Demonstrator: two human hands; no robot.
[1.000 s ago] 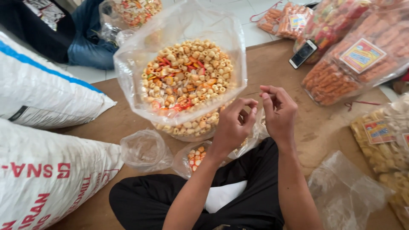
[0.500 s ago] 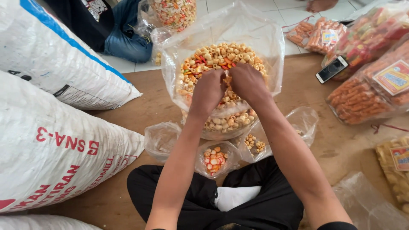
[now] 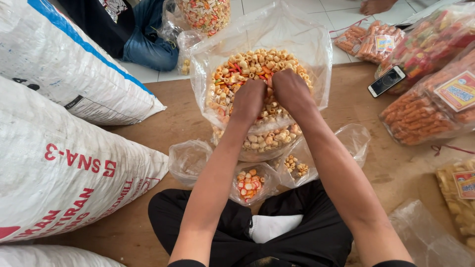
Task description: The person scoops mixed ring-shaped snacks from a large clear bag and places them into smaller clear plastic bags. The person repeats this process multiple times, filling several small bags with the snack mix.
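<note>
Left hand: your left hand (image 3: 249,100) reaches into the big clear bag (image 3: 316,54) of ring-shaped snacks (image 3: 247,66), knuckles up, fingers curled down among the pieces; you cannot tell from this view whether they are clamped on any.
Right hand: your right hand (image 3: 291,90) sits just beside the left one, touching or nearly touching it, also fingers-down in the snacks; its grip is hidden too.
Big clear bag: stands open and upright on the brown floor mat (image 3: 168,113) straight ahead of your crossed legs, filled with beige, orange and red rings; both hands are over its near half.
Small bags: three small clear bags lie between the big bag and your legs. The left one (image 3: 188,160) looks nearly empty, the middle one (image 3: 250,184) holds orange and white pieces, the right one (image 3: 297,167) holds a few beige rings.
White sacks: two large woven sacks (image 3: 74,163) lie on your left, one with a blue stripe behind the other.
Phone: a phone (image 3: 386,81) lies on the mat to the right, near packs of orange stick snacks (image 3: 415,116).
Other person: someone in blue jeans (image 3: 148,42) sits at the top left beside another bag of mixed snacks (image 3: 204,14).
Loose plastic: a crumpled clear bag (image 3: 425,237) lies by your right knee.
</note>
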